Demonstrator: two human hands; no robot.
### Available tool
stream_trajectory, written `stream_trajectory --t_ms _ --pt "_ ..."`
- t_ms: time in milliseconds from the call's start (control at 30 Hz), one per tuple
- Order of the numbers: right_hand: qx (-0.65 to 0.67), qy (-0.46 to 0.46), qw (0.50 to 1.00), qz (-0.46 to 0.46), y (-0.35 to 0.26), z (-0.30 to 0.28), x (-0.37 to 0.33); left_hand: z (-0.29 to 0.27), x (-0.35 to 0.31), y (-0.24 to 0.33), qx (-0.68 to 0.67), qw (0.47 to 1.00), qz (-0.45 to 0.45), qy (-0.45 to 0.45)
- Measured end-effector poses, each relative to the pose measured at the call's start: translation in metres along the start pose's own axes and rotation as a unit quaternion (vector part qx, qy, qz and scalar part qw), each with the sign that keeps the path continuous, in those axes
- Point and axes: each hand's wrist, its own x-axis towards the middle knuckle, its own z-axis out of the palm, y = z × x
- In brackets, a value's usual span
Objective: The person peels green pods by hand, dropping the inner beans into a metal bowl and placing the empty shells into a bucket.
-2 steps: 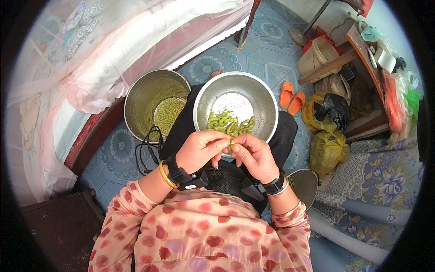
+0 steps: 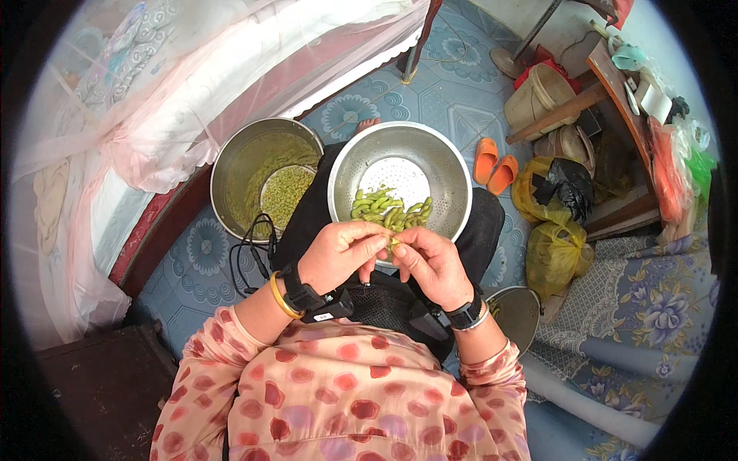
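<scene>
A green soybean pod (image 2: 393, 243) is pinched between my two hands, over the near rim of a metal colander (image 2: 450, 165). My left hand (image 2: 342, 250) grips one end with thumb and forefinger; my right hand (image 2: 432, 265) pinches the other end, its fingers curled. The colander rests on my lap, and a heap of green soybean pods (image 2: 388, 209) lies in its near part. To the left stands a deep metal pot (image 2: 231, 165) with shelled green beans (image 2: 286, 192) at its bottom. My fingers partly hide the pod.
A bed with pink netting (image 2: 154, 146) runs along the left. Orange slippers (image 2: 493, 165), yellow plastic bags (image 2: 555, 257) and a wooden stand (image 2: 626, 115) are on the right. Another metal container (image 2: 516, 315) sits beside my right wrist. A black cable (image 2: 250, 257) lies by the pot.
</scene>
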Motion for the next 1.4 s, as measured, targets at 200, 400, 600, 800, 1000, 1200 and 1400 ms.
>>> stream_trajectory --t_ms 200,400,600,800,1000,1200,1400 --pt "0.077 -0.005 0.996 0.032 0.003 0.001 0.001 -0.002 0.001 -0.003 0.02 1.0 0.018 -0.017" --pt "0.065 -0.005 0.997 0.029 0.005 0.005 0.002 -0.001 0.002 -0.003 0.035 0.999 -0.012 0.006" --pt "0.096 0.013 0.994 0.052 0.006 0.005 0.003 0.0 0.003 -0.004 -0.003 1.0 -0.026 0.011" --pt "0.116 0.066 0.99 0.036 0.014 0.004 0.003 -0.006 0.007 -0.014 -0.132 0.99 -0.047 0.018" --pt "0.091 0.116 0.989 0.004 0.018 0.005 0.006 -0.011 0.008 -0.015 -0.164 0.981 -0.079 -0.06" --pt "-0.042 0.116 0.988 -0.097 0.013 0.009 0.006 -0.005 0.008 -0.01 -0.104 0.99 -0.077 -0.06" --pt "0.164 0.051 0.985 -0.017 0.014 0.006 0.0 -0.004 0.007 -0.013 -0.179 0.977 -0.099 -0.057"
